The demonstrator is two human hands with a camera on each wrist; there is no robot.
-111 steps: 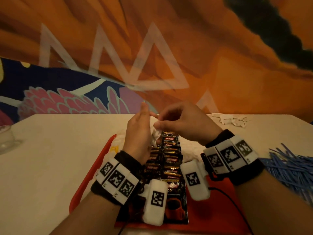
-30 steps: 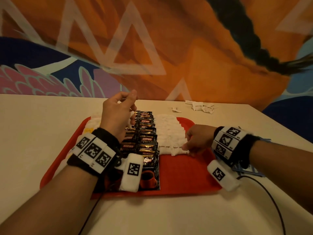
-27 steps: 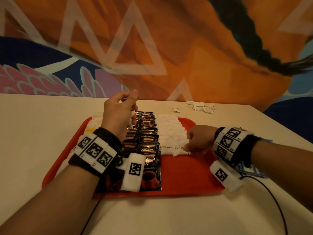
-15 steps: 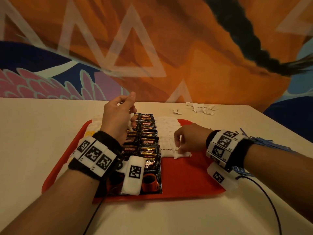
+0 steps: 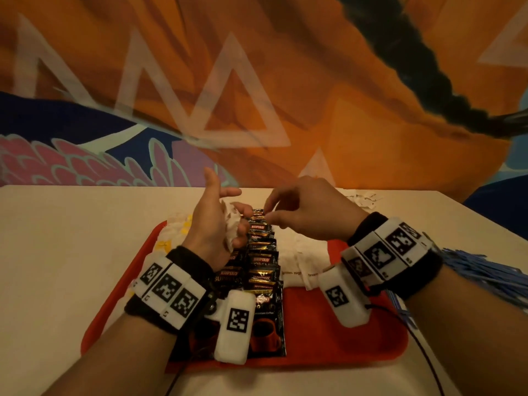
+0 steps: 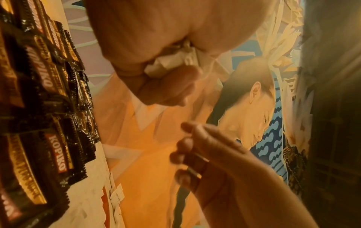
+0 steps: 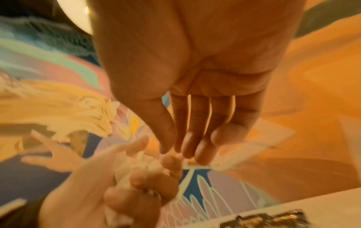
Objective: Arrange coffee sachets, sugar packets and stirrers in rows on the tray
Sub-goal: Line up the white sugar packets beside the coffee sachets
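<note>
- Paper sugar packets [image 5: 231, 224]: a white bunch sits in the left hand [image 5: 213, 224], held above the far end of the tray [image 5: 343, 332]; lower fingers curl round the bunch, thumb and forefinger stick out free
- right hand [image 5: 305, 212] hovers just beside that bunch; fingers loosely bent with thumb and fingertips close together, holding nothing as far as the right wrist view shows; likely about to pull one packet out
- handling, my guess: packets are light, thin, soft and crumple easily; they would slide over each other in a bunch; best pinched by one short edge, one at a time, lightly, so the rest stay put
- coffee sachets [image 5: 261, 261]: black glossy foil, stiffer and probably slippery; they lie in overlapping columns down the tray's middle; take by a crimped edge
- tray is red plastic with a low rim; it holds the sachet columns, a row of white sugar packets [image 5: 300, 252] right of them, and more white and yellow packets [image 5: 177, 232] left at the far corner; near right part of the tray is bare red
- blue stirrers [image 5: 485, 272] lie in a loose heap on the table [image 5: 57, 252] right of the tray, none on the tray yet; thin sticks, light, likely to roll; grab several mid-length
- loose white packets [image 5: 363, 198] lie on the table beyond the tray
</note>
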